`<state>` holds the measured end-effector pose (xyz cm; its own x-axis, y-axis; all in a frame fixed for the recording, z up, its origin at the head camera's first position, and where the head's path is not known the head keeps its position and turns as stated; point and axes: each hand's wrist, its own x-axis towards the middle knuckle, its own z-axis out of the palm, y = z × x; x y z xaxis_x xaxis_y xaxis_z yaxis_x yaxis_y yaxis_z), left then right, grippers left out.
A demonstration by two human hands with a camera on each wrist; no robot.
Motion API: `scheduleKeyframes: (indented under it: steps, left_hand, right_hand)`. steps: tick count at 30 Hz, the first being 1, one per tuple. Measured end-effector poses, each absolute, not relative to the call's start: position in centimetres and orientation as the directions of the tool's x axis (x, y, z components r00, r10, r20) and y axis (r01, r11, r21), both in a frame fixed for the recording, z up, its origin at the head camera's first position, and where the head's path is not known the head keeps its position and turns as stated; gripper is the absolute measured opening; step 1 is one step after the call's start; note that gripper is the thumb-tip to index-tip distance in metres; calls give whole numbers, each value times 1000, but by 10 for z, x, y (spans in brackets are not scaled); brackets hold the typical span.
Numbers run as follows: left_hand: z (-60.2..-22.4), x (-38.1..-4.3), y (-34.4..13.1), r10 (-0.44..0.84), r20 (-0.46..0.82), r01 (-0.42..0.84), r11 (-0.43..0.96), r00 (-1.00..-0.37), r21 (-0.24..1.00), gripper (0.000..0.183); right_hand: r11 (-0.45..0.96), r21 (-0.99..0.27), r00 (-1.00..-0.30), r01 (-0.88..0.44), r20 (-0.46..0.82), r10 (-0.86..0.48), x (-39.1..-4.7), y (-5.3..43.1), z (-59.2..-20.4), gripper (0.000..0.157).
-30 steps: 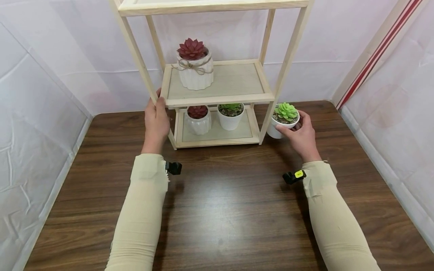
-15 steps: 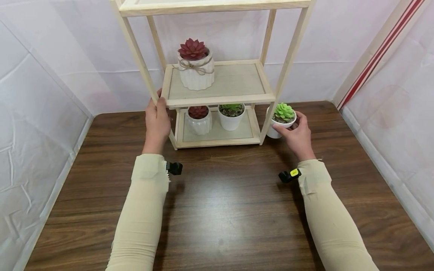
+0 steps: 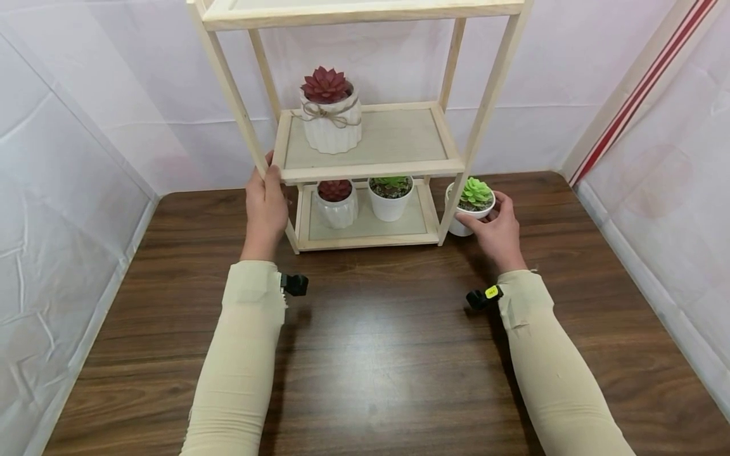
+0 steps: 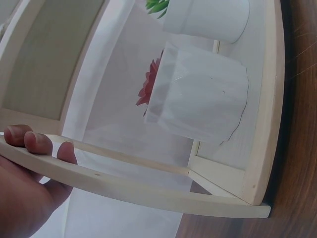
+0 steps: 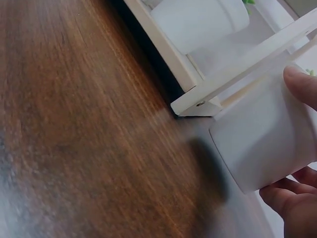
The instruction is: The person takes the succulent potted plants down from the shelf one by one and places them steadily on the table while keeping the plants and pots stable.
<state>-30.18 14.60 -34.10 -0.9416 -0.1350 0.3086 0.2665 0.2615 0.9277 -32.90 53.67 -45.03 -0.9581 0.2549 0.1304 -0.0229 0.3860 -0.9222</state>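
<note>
Left hand (image 3: 266, 206): gripping the left front upright (image 3: 232, 95) of a pale wooden, open-sided shelf (image 3: 410, 139). Hazard: an uneven pull could shift or rock the shelf.

Large fluted white pot with dark-red rosette and twine bow (image 3: 332, 130): left half of the shelf's middle board. Hazard: might slide or topple if the shelf is jolted.

Small ribbed white pot with dark-red rosette (image 3: 338, 213); smooth white round pot with green plant (image 3: 390, 206): side by side on the shelf's bottom board.

Smooth white tapered pot with bright-green succulent (image 3: 473, 204): just outside the shelf's right front upright (image 3: 490, 95). Hazard: moved leftward, it could knock that upright; contact cannot be told.

Right hand (image 3: 498, 228): pinching that pot between thumb and fingers. Hazard: the one-sided hold may let it tilt.

Views: left wrist alone shows fingertips (image 4: 38, 144) beyond the upright; right wrist alone shows a screw (image 5: 200, 103) at the shelf's foot and a shadow (image 5: 210, 168) suggesting the pot is raised.
</note>
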Motion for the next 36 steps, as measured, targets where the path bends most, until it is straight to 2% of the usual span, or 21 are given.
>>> scheduleKeyframes:
  steps: [10, 17, 36]
  left_hand:
    - [-342, -302, 146, -121, 319, 285, 238, -940, 929, 44]
    - [-340, -301, 145, -151, 306, 261, 259, -940, 930, 45]
    - [-342, -301, 148, -139, 308, 268, 247, -941, 931, 45]
  right_hand:
    - [360, -933, -957, 1, 104, 273, -331, 538, -460, 94]
    - [335, -942, -954, -37, 133, 268, -332, 536, -467, 96]
    - [345, -938, -948, -22, 130, 291, -327, 539, -473, 97]
